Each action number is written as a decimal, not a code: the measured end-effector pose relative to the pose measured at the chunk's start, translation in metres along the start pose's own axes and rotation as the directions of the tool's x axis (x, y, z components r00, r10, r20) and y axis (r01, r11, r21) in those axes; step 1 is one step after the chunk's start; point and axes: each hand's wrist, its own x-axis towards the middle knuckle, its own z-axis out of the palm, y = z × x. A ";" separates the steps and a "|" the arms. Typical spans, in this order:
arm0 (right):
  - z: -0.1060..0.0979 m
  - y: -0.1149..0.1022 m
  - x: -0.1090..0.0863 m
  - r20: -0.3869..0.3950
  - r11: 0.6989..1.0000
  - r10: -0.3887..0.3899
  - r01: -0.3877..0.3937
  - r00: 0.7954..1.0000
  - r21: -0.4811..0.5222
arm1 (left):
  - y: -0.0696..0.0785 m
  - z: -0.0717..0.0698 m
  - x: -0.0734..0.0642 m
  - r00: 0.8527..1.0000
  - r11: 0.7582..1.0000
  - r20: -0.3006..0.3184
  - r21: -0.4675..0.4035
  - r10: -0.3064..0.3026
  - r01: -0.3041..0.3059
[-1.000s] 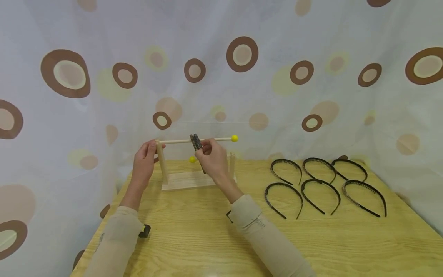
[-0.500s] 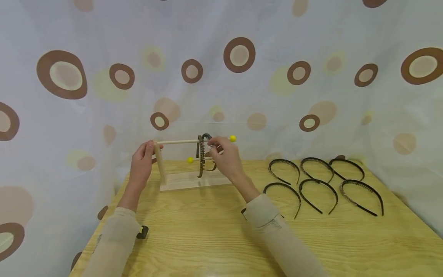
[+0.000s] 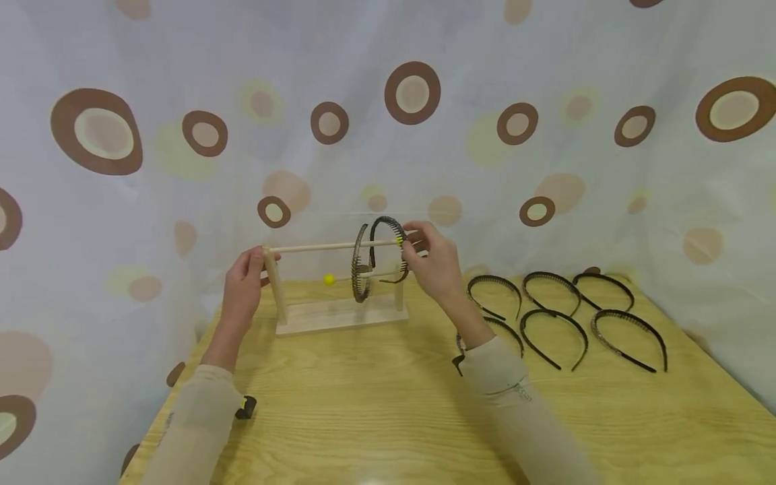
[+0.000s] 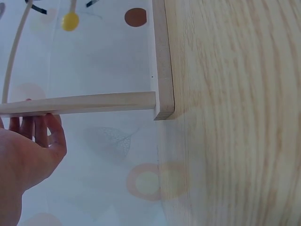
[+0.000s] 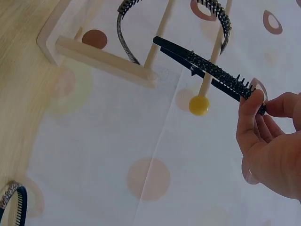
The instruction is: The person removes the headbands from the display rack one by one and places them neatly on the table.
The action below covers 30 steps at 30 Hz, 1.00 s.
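The left hand [image 3: 242, 276] grips the top of the left upright of a wooden rack [image 3: 339, 315], its fingers round the post [image 4: 94, 102] in the left wrist view. Near the yellow ball [image 5: 199, 105] at the upper rod's end, the right hand [image 3: 435, 259] pinches a dark toothed headband [image 5: 211, 69] between thumb and fingers. That headband crosses the rod just behind the ball. A second toothed headband [image 3: 358, 276] hangs at the rods to the left of it, untouched by either hand. A lower rod ends in another yellow ball [image 3: 329, 279].
Several dark headbands, such as this one [image 3: 630, 340], lie in two rows on the right of the wooden table [image 3: 339, 417]. A spotted curtain [image 3: 376, 168] hangs close behind the table. The right sleeve [image 3: 515, 391] partly covers the nearest headband.
The right hand has moved right along the upper rod to its balled end with one headband. The two headbands, close together before, now stand apart. The left hand keeps its grip on the upright.
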 end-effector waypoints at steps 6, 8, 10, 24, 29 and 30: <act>-0.031 0.002 -0.003 -0.001 0.997 0.060 -0.060 0.998 0.047 | 0.001 0.000 -0.001 1.000 1.000 -0.002 -0.006 -0.007 0.007; -0.041 0.004 -0.003 -0.013 0.995 0.074 -0.073 0.997 0.075 | 0.001 0.000 -0.001 1.000 1.000 -0.001 -0.009 -0.010 0.010; -0.050 0.007 -0.003 -0.031 0.992 0.088 -0.085 0.996 0.091 | 0.003 0.001 -0.001 1.000 1.000 0.006 -0.014 -0.010 0.010; -0.094 0.013 0.000 -0.154 0.966 0.164 -0.126 0.974 0.227 | 0.016 -0.004 -0.007 1.000 1.000 -0.006 -0.003 0.014 -0.014; -0.105 0.020 -0.009 -0.138 0.968 0.169 -0.138 0.976 0.209 | 0.001 -0.006 0.001 1.000 1.000 -0.018 0.010 0.020 -0.020; -0.107 0.023 -0.012 -0.128 0.970 0.163 -0.135 0.978 0.202 | 0.001 -0.006 0.002 1.000 1.000 -0.016 0.016 0.024 -0.023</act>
